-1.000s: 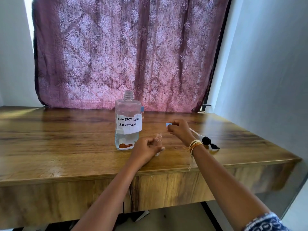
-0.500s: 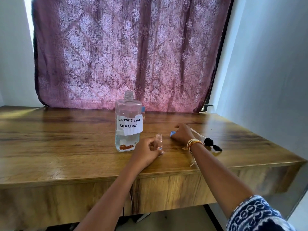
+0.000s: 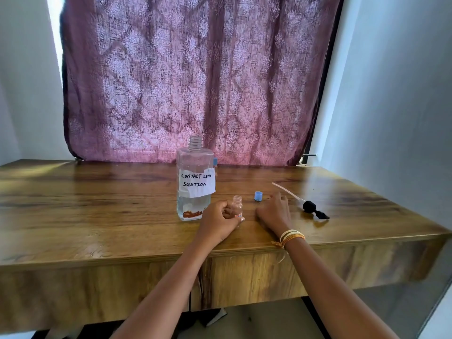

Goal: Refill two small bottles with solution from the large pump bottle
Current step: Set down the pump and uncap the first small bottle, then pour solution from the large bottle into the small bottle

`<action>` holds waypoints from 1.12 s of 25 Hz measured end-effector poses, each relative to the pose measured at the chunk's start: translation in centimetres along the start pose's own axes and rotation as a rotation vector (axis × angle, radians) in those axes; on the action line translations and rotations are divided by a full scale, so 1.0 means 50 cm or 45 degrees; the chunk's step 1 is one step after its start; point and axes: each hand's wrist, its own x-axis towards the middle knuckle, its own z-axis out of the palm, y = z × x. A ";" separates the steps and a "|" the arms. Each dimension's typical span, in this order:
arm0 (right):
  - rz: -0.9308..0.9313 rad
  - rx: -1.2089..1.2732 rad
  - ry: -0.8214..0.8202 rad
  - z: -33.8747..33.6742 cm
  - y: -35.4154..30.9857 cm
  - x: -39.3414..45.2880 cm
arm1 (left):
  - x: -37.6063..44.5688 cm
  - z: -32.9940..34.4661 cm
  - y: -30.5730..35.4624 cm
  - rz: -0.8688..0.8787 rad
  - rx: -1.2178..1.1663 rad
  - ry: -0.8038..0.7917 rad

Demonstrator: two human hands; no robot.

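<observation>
The large clear bottle (image 3: 195,184), labelled "contact lens solution", stands uncapped on the wooden table (image 3: 97,216), with a little liquid at its bottom. My left hand (image 3: 216,225) grips a small open clear bottle (image 3: 237,206) upright on the table, just right of the large one. Its blue cap (image 3: 258,195) sits on the table beyond. My right hand (image 3: 274,211) rests flat on the table next to the cap, holding nothing. A second small bottle (image 3: 215,165) peeks out from behind the large bottle, mostly hidden.
The black pump head with its white dip tube (image 3: 303,203) lies on the table to the right of my right hand. A maroon curtain (image 3: 195,81) hangs behind the table, and a white wall stands close on the right.
My right hand carried the blue cap away from the small bottle, set it on the table and let go. My left hand kept its hold on the small bottle.
</observation>
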 end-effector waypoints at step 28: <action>-0.578 0.959 -0.743 0.020 -0.304 -0.016 | -0.040 -0.280 -0.080 -0.056 0.222 0.049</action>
